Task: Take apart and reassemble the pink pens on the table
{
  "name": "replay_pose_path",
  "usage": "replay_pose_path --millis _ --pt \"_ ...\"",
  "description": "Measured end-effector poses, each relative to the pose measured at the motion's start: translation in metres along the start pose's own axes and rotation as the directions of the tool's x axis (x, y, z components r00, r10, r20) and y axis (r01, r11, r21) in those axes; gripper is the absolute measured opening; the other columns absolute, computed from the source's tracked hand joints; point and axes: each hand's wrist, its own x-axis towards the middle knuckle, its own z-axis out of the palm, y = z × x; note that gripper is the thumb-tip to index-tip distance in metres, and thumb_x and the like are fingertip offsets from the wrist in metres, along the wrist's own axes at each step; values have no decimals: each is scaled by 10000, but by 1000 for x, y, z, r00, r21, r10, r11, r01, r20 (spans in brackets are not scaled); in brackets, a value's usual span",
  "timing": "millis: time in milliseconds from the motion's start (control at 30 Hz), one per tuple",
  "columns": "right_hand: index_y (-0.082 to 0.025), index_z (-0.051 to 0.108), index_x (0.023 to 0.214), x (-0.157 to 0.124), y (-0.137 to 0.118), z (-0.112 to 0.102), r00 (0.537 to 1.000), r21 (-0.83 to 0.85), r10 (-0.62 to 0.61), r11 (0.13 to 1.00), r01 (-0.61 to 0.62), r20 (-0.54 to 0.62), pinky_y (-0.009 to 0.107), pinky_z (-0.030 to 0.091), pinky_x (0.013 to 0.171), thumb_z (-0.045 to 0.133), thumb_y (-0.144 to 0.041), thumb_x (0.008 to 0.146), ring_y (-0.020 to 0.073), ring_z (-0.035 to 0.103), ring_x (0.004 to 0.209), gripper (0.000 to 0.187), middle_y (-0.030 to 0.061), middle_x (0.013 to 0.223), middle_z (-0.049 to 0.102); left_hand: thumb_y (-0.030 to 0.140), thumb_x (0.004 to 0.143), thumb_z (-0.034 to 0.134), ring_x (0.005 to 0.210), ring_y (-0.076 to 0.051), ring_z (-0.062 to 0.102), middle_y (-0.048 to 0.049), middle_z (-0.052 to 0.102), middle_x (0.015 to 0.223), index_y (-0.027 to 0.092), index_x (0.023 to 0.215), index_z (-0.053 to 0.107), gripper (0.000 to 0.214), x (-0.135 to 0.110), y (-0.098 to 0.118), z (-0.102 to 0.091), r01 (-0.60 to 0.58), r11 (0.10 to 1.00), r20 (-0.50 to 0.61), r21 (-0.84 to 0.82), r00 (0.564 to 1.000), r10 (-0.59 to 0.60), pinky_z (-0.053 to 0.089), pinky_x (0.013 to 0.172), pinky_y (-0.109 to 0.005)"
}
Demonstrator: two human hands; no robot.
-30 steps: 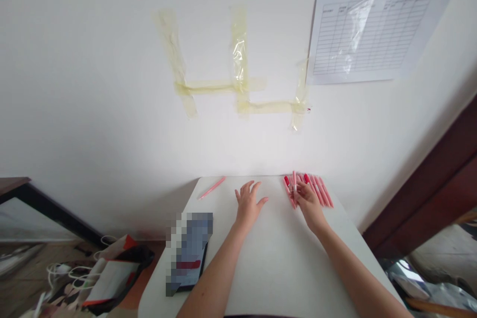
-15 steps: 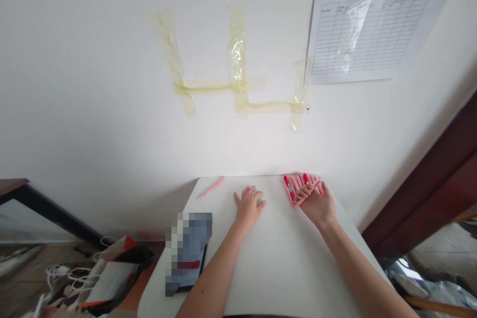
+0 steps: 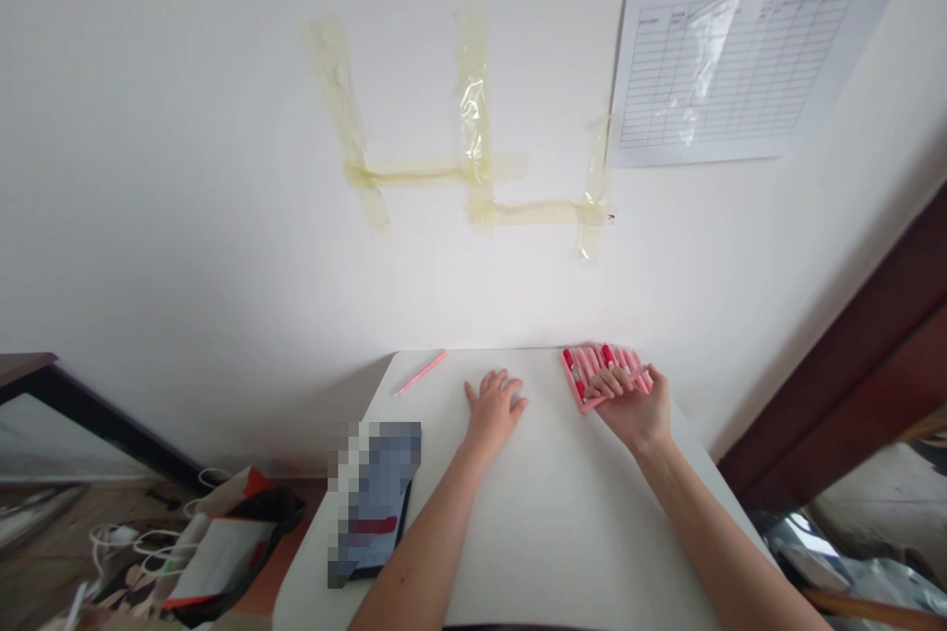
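My left hand [image 3: 494,406] rests palm down on the white table with its fingers spread, holding nothing. My right hand [image 3: 632,409] is turned partly palm up at the near side of a pink tray [image 3: 571,385]. Its thumb and fingers close on a slim pink pen [image 3: 637,372], largely hidden by the fingers. Inside the tray lie several pink pens and red-capped markers [image 3: 608,355]; my fingers cover its near right part. A separate pink pen [image 3: 420,373] lies slanted near the table's back left corner.
A phone with a blurred screen [image 3: 381,503] lies left of my left forearm on the white table [image 3: 562,532]. The wall behind bears yellowed tape [image 3: 473,118] and a printed sheet [image 3: 729,69]. Bags and cables [image 3: 214,552] are on the floor at left.
My right hand has shifted slightly right along the tray, and the pen in it now lies flatter. My left hand has stayed in place.
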Motion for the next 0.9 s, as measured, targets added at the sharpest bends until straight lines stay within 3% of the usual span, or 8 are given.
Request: replay_pose_path --millis 200,433,667,900 --pt "-238 287 573 -1 0 2 1000 -85 -22 996 22 -6 361 397 557 456 -655 816 133 315 542 512 -21 586 325 402 925 500 1421 -292 283 -45 428 1494 322 1258 556 346 0 1 -1 2 1000 24 19 1000 -2 80 1121 -721" --pt "-239 257 565 0 0 0 999 2 23 1000 -23 25 355 367 552 474 -605 793 135 290 551 483 -24 589 283 400 925 501 1415 -289 300 -33 441 1485 330 1247 557 334 -1 1 -1 -3 1000 12 28 1000 2 100 1112 -731" --pt "-232 253 600 -3 2 6 998 105 59 993 -60 13 343 391 559 451 -743 793 126 298 558 582 -34 612 294 402 925 498 1411 -292 303 -46 446 1480 325 1246 563 336 0 1 0 -9 1000 3 22 1000 8 96 1114 -727" --pt "-226 221 590 0 1 -1 997 130 71 989 -75 33 338 407 552 527 -575 786 120 321 551 503 -33 596 297 418 928 484 1417 -293 291 -50 434 1487 333 1263 553 352 0 0 0 -10 999 14 36 1000 9 99 1119 -719"
